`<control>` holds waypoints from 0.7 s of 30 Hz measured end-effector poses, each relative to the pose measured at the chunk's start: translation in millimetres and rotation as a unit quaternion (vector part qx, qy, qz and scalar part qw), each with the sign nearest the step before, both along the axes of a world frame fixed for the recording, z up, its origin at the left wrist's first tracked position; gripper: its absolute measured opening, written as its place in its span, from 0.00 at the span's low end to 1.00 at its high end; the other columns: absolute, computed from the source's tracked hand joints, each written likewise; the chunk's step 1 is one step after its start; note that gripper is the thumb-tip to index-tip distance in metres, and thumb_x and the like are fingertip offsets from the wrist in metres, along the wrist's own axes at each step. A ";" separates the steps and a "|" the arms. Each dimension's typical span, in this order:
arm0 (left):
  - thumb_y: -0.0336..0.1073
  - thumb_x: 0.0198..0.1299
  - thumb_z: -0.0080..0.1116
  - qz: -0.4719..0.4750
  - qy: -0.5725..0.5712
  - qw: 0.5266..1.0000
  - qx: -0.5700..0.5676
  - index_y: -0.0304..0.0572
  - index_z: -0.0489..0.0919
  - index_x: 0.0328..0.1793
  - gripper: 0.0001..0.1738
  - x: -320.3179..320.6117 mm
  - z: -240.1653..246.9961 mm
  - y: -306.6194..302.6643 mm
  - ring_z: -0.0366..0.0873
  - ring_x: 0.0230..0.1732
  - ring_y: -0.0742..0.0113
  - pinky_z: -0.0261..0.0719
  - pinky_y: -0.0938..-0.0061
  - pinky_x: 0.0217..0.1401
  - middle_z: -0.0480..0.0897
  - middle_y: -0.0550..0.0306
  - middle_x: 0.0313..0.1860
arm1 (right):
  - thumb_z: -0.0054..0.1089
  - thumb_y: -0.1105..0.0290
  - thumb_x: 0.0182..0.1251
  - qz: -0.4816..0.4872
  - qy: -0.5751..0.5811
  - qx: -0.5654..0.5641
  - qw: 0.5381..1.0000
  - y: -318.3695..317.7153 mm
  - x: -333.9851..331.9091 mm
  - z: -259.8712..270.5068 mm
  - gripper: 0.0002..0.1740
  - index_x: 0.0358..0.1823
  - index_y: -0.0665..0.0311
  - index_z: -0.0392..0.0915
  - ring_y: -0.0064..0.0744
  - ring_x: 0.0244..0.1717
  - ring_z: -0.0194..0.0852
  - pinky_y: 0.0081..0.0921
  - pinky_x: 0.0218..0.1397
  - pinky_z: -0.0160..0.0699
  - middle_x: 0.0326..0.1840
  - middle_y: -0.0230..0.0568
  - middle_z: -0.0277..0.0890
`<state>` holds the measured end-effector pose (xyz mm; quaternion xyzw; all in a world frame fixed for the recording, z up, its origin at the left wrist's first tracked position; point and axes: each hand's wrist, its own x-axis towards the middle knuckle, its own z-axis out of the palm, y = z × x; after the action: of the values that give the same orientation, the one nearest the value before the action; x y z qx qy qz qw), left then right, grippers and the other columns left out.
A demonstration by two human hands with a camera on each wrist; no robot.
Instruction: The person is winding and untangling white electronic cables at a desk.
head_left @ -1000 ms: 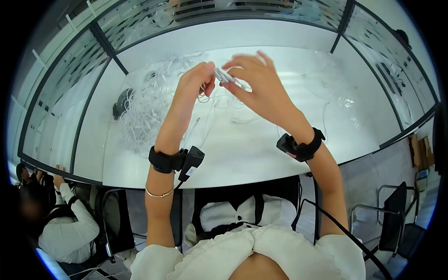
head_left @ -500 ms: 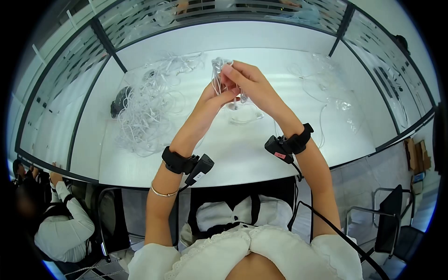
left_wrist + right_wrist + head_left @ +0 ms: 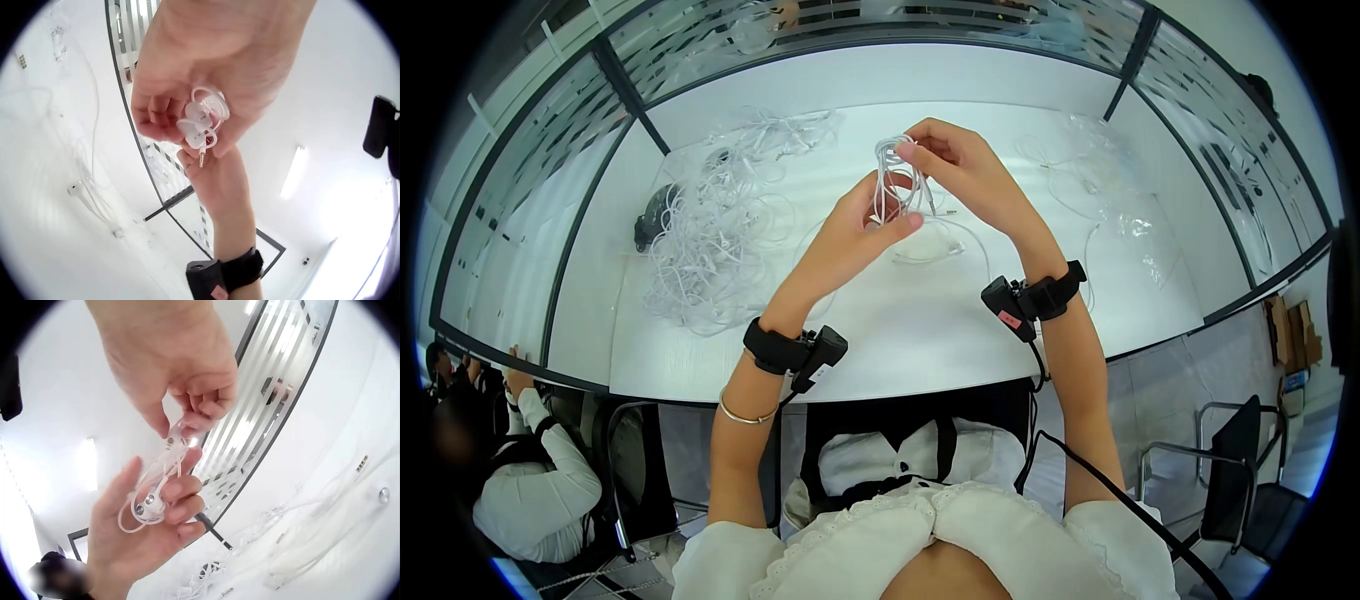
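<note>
A pair of white wired earphones [image 3: 887,160], its cord looped into a narrow bundle, is held up over the table between both hands. The left hand [image 3: 848,232] holds the lower part, its fingers curled about the loops. From the right, the right hand [image 3: 968,168] pinches the upper end of the bundle between thumb and fingertips. The right wrist view shows two earbuds [image 3: 149,505] with silver faces lying against the left hand's fingers. A metal plug [image 3: 202,156] sticks out of the bundle in the left wrist view.
A large tangle of white cords [image 3: 710,245] covers the table's left side, beside a dark round object [image 3: 657,215]. Another white earphone cord [image 3: 930,250] lies below the hands. Clear plastic bags [image 3: 1135,230] lie at the right. Low partitions [image 3: 880,72] enclose the table.
The hands came together around the bundle, then drew slightly apart. The right hand now pinches its upper end, while the left hand has turned more open toward me beneath it.
</note>
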<state>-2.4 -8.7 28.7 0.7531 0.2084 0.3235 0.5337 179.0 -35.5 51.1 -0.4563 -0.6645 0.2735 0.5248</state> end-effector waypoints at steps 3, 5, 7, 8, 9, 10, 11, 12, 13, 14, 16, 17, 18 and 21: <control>0.49 0.63 0.58 -0.016 -0.041 0.999 -0.020 0.37 0.68 0.64 0.30 -0.3 -1.5 9.1 0.73 0.48 0.74 0.69 0.79 0.52 0.77 0.57 0.47 | 0.57 0.61 0.68 0.008 -0.037 -0.010 0.999 -4.6 -0.4 2.4 0.15 0.42 0.67 0.76 0.18 0.27 0.65 0.18 0.32 0.65 0.27 0.31 0.73; 0.52 0.64 0.54 -0.020 -0.058 0.997 -0.043 0.37 0.68 0.66 0.32 -2.4 3.7 14.6 0.73 0.55 0.71 0.68 0.76 0.58 0.76 0.54 0.54 | 0.55 0.65 0.70 0.032 -0.090 -0.048 0.994 -14.1 -2.5 13.4 0.12 0.45 0.66 0.75 0.17 0.30 0.69 0.18 0.35 0.68 0.30 0.30 0.74; 0.54 0.66 0.48 -0.029 -0.050 0.996 -0.069 0.37 0.68 0.66 0.32 -7.5 14.7 18.3 0.72 0.61 0.67 0.67 0.70 0.64 0.73 0.52 0.63 | 0.56 0.65 0.69 0.030 -0.083 -0.016 0.996 -15.7 -3.9 15.5 0.12 0.45 0.66 0.74 0.16 0.28 0.68 0.17 0.32 0.67 0.28 0.30 0.74; 0.49 0.68 0.48 -0.076 -0.055 0.991 -0.098 0.36 0.70 0.64 0.27 -6.3 15.5 21.3 0.75 0.56 0.67 0.67 0.71 0.63 0.77 0.53 0.56 | 0.56 0.65 0.69 0.025 -0.066 0.005 0.997 -14.3 -3.9 15.4 0.12 0.45 0.66 0.74 0.16 0.27 0.67 0.17 0.32 0.67 0.28 0.30 0.74; 0.47 0.68 0.47 -0.086 -0.046 0.991 -0.093 0.36 0.72 0.62 0.25 -5.3 15.0 20.2 0.76 0.55 0.68 0.67 0.72 0.63 0.79 0.54 0.54 | 0.56 0.64 0.69 0.021 -0.049 0.026 0.998 -13.4 -3.5 15.6 0.13 0.45 0.66 0.74 0.16 0.27 0.67 0.16 0.31 0.66 0.28 0.30 0.74; 0.46 0.69 0.47 -0.096 -0.037 0.991 -0.088 0.36 0.73 0.60 0.23 -4.5 14.6 18.4 0.77 0.53 0.68 0.67 0.73 0.63 0.80 0.55 0.51 | 0.57 0.62 0.68 0.007 -0.029 0.007 1.000 -14.5 -3.1 18.7 0.13 0.44 0.66 0.75 0.16 0.27 0.67 0.15 0.31 0.65 0.28 0.29 0.74; 0.44 0.69 0.46 -0.106 -0.028 0.991 -0.083 0.36 0.75 0.58 0.21 -3.7 14.3 17.6 0.78 0.52 0.68 0.66 0.74 0.63 0.81 0.56 0.48 | 0.58 0.63 0.68 -0.004 -0.023 0.010 1.000 -13.6 -3.0 19.1 0.13 0.43 0.67 0.76 0.17 0.27 0.67 0.16 0.31 0.66 0.27 0.30 0.75; 0.42 0.69 0.46 -0.073 -0.016 0.995 -0.064 0.36 0.79 0.52 0.19 -1.9 10.2 18.3 0.77 0.49 0.70 0.66 0.77 0.62 0.83 0.58 0.43 | 0.59 0.63 0.67 -0.015 -0.017 0.012 1.000 -12.3 -3.0 18.1 0.13 0.42 0.67 0.77 0.17 0.27 0.68 0.17 0.31 0.66 0.27 0.31 0.75; 0.43 0.69 0.46 -0.072 0.003 0.995 -0.073 0.36 0.79 0.52 0.19 -3.2 8.8 18.5 0.77 0.50 0.70 0.65 0.76 0.62 0.82 0.58 0.45 | 0.60 0.64 0.66 -0.026 -0.011 0.014 1.000 -11.5 -2.6 16.4 0.13 0.41 0.68 0.77 0.18 0.27 0.69 0.17 0.30 0.66 0.26 0.32 0.75; 0.43 0.69 0.46 -0.072 0.023 0.994 -0.082 0.36 0.80 0.51 0.19 -4.9 9.2 17.1 0.76 0.51 0.70 0.64 0.76 0.63 0.82 0.57 0.46 | 0.59 0.63 0.67 -0.017 -0.004 0.011 1.000 -11.0 -1.1 14.6 0.13 0.41 0.67 0.77 0.17 0.27 0.68 0.16 0.30 0.65 0.27 0.30 0.75; 0.44 0.69 0.46 -0.051 0.031 0.996 -0.064 0.36 0.80 0.51 0.20 -4.4 7.8 12.6 0.74 0.54 0.69 0.62 0.74 0.65 0.81 0.56 0.48 | 0.58 0.62 0.68 -0.001 0.010 0.004 1.000 -9.9 2.4 10.4 0.12 0.41 0.65 0.77 0.14 0.28 0.67 0.14 0.29 0.64 0.29 0.27 0.76; 0.44 0.69 0.46 -0.031 0.021 0.999 -0.035 0.36 0.80 0.52 0.20 -3.1 5.9 9.7 0.73 0.56 0.69 0.60 0.73 0.66 0.80 0.55 0.50 | 0.59 0.62 0.67 -0.009 0.011 0.009 1.000 -9.2 2.7 8.2 0.13 0.40 0.66 0.77 0.15 0.28 0.67 0.15 0.29 0.64 0.28 0.28 0.75; 0.45 0.69 0.45 -0.009 0.011 1.000 -0.007 0.36 0.79 0.52 0.21 -2.2 4.9 8.0 0.71 0.58 0.68 0.59 0.72 0.67 0.80 0.54 0.52 | 0.60 0.62 0.66 -0.017 0.014 0.013 1.000 -8.0 1.1 5.7 0.13 0.40 0.67 0.77 0.15 0.27 0.66 0.16 0.29 0.64 0.27 0.29 0.74; 0.47 0.69 0.45 -0.012 -0.028 0.998 -0.052 0.35 0.78 0.54 0.22 0.5 6.9 7.7 0.69 0.62 0.67 0.55 0.70 0.70 0.78 0.53 0.56 | 0.61 0.63 0.65 -0.020 0.031 0.025 0.999 -6.0 -2.5 0.3 0.13 0.39 0.67 0.78 0.14 0.25 0.64 0.16 0.28 0.64 0.25 0.29 0.73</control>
<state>-1.9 -1.1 35.5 0.7175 0.2010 0.3263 0.5816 176.4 -41.4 51.4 -0.4474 -0.6450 0.2601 0.5623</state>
